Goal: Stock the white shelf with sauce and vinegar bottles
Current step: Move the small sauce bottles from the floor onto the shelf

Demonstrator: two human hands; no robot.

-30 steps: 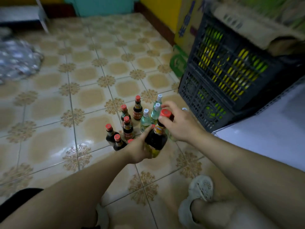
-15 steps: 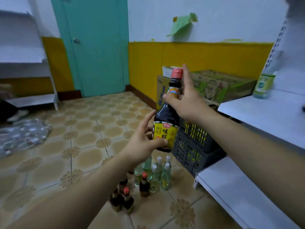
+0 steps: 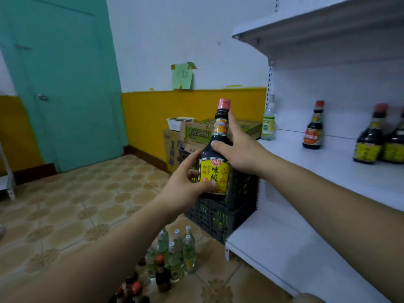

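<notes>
Left hand: left hand (image 3: pixel 185 189) wraps the lower body of the dark sauce bottle (image 3: pixel 215 162) from the left; thumb lies across the bottom of the yellow label; fingers curl behind
Right hand: right hand (image 3: pixel 240 149) grips the shoulder and neck of the same bottle from the right; thumb presses on the front of the shoulder; one finger reaches up the neck
Held bottle: upright in the air, red cap on top; in front of the dark plastic crate (image 3: pixel 220 215); left of the white shelf (image 3: pixel 328 169) and clear of it
Shelf, middle board: clear vinegar bottle (image 3: pixel 269 119) at the far left corner; small sauce bottle (image 3: pixel 313 127) standing alone further right; two larger dark bottles (image 3: pixel 371 138) side by side at the right edge of view
Floor: cluster of clear bottles (image 3: pixel 177 254) and small dark bottles (image 3: pixel 162 274) on the tiles, below the arms, near the shelf's bottom board
Background: cardboard boxes (image 3: pixel 196 132) against the yellow wall behind the crate; teal door (image 3: pixel 65 84) at left
</notes>
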